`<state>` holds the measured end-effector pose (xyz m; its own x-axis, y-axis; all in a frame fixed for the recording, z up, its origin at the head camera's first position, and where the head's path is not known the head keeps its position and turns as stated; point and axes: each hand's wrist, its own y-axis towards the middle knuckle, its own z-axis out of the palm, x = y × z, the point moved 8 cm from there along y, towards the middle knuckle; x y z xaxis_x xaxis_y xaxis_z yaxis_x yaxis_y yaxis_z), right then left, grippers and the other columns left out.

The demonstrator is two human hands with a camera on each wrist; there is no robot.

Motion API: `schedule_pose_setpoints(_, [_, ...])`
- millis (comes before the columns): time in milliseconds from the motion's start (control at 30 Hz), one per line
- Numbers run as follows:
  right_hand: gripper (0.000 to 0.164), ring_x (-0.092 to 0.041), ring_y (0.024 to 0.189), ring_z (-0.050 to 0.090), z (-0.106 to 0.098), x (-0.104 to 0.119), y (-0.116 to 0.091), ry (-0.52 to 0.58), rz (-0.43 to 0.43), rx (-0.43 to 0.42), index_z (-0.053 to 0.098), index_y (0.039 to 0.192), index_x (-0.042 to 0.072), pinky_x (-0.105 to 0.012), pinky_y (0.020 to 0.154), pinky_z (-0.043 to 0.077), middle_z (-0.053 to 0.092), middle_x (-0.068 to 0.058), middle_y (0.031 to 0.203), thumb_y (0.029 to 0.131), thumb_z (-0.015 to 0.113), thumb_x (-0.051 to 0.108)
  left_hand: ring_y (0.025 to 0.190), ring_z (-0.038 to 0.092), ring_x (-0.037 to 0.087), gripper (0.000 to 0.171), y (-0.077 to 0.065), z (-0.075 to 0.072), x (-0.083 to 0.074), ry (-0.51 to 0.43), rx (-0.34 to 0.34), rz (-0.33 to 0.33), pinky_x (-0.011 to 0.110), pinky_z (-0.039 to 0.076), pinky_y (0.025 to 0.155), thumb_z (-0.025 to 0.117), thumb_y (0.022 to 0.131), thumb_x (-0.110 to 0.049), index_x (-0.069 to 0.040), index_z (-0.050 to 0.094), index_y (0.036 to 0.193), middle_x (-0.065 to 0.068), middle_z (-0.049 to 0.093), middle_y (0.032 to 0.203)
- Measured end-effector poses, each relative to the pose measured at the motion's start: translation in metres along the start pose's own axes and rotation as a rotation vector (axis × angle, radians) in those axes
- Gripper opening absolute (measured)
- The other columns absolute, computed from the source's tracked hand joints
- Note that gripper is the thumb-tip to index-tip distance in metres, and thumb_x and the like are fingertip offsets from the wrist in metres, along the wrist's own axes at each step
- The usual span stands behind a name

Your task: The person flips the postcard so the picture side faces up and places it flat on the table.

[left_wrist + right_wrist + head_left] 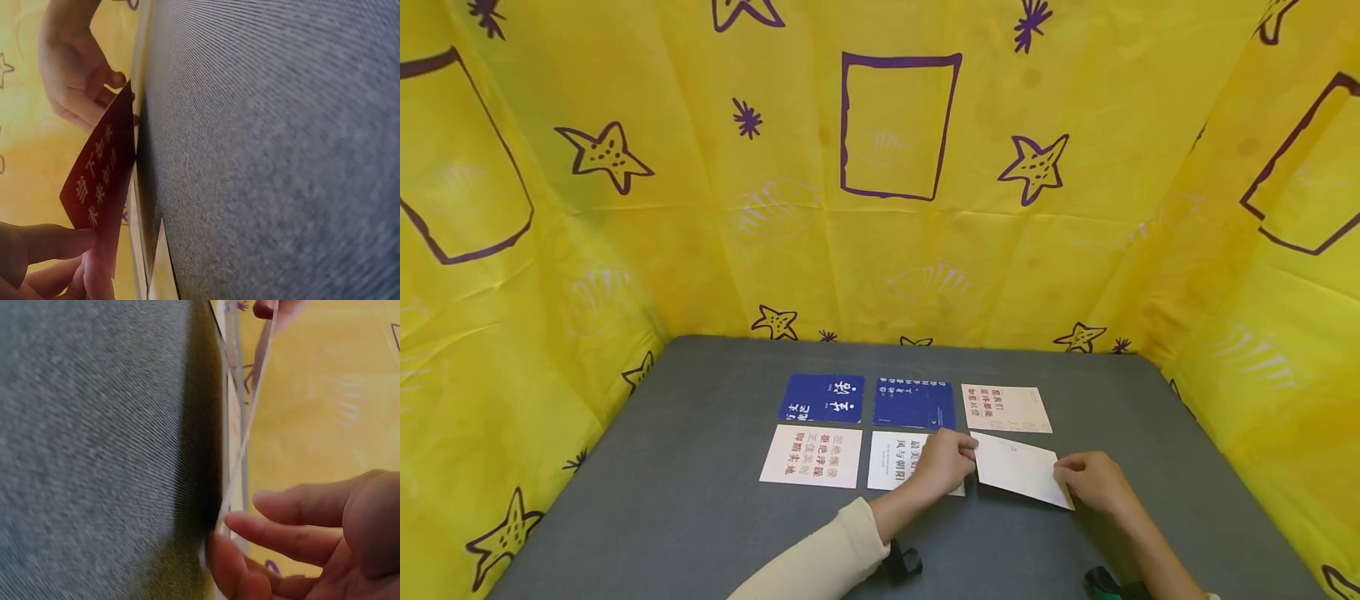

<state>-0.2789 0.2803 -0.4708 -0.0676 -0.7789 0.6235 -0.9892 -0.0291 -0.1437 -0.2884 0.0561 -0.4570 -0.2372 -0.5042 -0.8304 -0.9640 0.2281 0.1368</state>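
Note:
A postcard point(1024, 468) is held between both hands at the right end of the front row, its white side up in the head view. Its underside, seen in the left wrist view, is a red face point(103, 169) with pale characters. My left hand point(942, 462) pinches the card's left end between thumb and fingers. At the opposite end, my right hand point(1093, 481) pinches the edge, fingertips close to the tabletop. In the right wrist view the card point(251, 422) appears nearly edge-on, slanting up towards the left hand. Under my left hand lies a white card point(887, 461), partly hidden.
On the dark grey table point(647, 500), a blue card point(823, 398), another blue card point(913, 406) and a cream card point(1007, 408) form the back row. A pink card point(812, 456) lies front left. Yellow patterned cloth point(820, 275) encloses the table's back and sides.

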Motion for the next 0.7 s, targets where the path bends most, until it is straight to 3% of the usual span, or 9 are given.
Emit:
schedule_pose_setpoints(167, [0.022, -0.015, 0.061, 0.054, 0.002, -0.005, 0.001, 0.075, -0.006, 0.046, 0.070, 0.100, -0.008, -0.028, 0.052, 0.044, 0.064, -0.005, 0.071, 0.090, 0.062, 0.009, 0.068, 0.064, 0.006, 0.026, 0.001, -0.003, 0.003, -0.044, -0.021, -0.023, 0.015, 0.048, 0.060, 0.067, 0.074, 0.009, 0.002, 0.076, 0.097, 0.008, 0.074, 0.078])
schedule_pose_setpoints(300, [0.020, -0.014, 0.058, 0.052, 0.001, -0.010, 0.002, 0.117, -0.022, 0.055, 0.070, 0.099, -0.010, -0.026, 0.051, 0.043, 0.063, -0.004, 0.069, 0.088, 0.062, 0.005, 0.068, 0.063, 0.004, 0.020, 0.002, -0.005, 0.000, -0.048, -0.046, -0.004, 0.015, 0.048, 0.061, 0.068, 0.077, 0.006, 0.001, 0.077, 0.094, 0.008, 0.075, 0.079])
schedule_pose_setpoints(533, [0.025, -0.010, 0.057, 0.050, -0.003, -0.014, 0.001, 0.217, -0.074, 0.092, 0.066, 0.110, -0.013, -0.025, 0.054, 0.044, 0.066, -0.009, 0.080, 0.089, 0.058, -0.002, 0.075, 0.062, 0.005, 0.012, 0.003, -0.012, -0.001, -0.052, -0.087, -0.019, 0.016, 0.047, 0.065, 0.070, 0.083, -0.003, -0.003, 0.078, 0.092, 0.007, 0.076, 0.086])
schedule_pose_setpoints(700, [0.026, -0.006, 0.067, 0.059, -0.009, -0.017, 0.001, 0.294, -0.054, 0.037, 0.065, 0.112, -0.013, -0.026, 0.060, 0.050, 0.073, -0.012, 0.090, 0.091, 0.058, 0.000, 0.076, 0.061, 0.004, 0.011, 0.003, -0.012, 0.000, -0.065, -0.098, -0.026, 0.016, 0.046, 0.064, 0.072, 0.086, -0.009, -0.004, 0.078, 0.092, 0.005, 0.076, 0.087])
